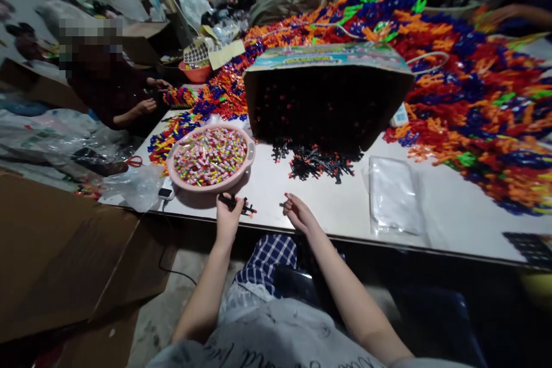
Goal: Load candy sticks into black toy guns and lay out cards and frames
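Note:
Near the table's front edge, my left hand (228, 218) is closed around a black plastic piece with orange tips (244, 205); it may be more than one. My right hand (297, 213) is a short way to the right, fingers curled together in a pinch. A tiny red spot and a dark bit show at its fingertips, too small to name. Beyond the hands, a heap of similar black pieces (317, 164) spills from a cardboard box (332, 57) lying on its side. Left of it stands a pink basin (172, 175) full of small colourful wrapped pieces (211, 155).
Clear plastic bags (394, 195) lie stacked at right on the white table (340, 210). A large pile of orange, blue and red plastic pieces (470, 92) covers the back. A small white device (165, 192) with a cable is at left. Another person (112, 86) works beyond.

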Demonstrator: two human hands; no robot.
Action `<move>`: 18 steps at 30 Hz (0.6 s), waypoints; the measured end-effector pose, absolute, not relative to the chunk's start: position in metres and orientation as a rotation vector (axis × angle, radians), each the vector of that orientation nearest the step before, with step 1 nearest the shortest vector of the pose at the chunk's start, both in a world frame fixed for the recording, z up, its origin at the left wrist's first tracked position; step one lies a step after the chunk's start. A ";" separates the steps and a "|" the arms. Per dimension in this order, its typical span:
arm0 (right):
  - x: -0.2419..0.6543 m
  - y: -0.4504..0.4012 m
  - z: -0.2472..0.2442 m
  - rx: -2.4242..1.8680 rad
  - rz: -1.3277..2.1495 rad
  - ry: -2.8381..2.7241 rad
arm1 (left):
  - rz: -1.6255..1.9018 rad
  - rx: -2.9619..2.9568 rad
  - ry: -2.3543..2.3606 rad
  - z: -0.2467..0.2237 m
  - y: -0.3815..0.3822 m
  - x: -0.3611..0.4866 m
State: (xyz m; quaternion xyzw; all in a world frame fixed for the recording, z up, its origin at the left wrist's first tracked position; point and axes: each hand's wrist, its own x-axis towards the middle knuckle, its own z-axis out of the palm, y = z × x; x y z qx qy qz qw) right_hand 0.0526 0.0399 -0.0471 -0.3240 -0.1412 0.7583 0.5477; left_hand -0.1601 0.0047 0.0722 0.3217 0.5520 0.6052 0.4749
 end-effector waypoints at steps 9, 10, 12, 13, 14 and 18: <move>0.055 0.042 -0.053 -0.725 1.776 -0.278 | 1.340 0.710 1.462 0.027 -0.024 -0.155; 0.056 0.042 -0.054 -0.717 1.780 -0.254 | 1.333 0.706 1.458 0.024 -0.026 -0.154; 0.056 0.043 -0.056 -0.707 1.787 -0.227 | 1.321 0.692 1.456 0.018 -0.029 -0.154; 0.057 0.043 -0.057 -0.708 1.788 -0.230 | 1.318 0.682 1.457 0.015 -0.030 -0.154; 0.057 0.043 -0.058 -0.710 1.787 -0.237 | 1.317 0.671 1.459 0.012 -0.031 -0.154; 0.058 0.042 -0.061 -0.711 1.777 -0.266 | 1.298 0.632 1.452 0.002 -0.034 -0.156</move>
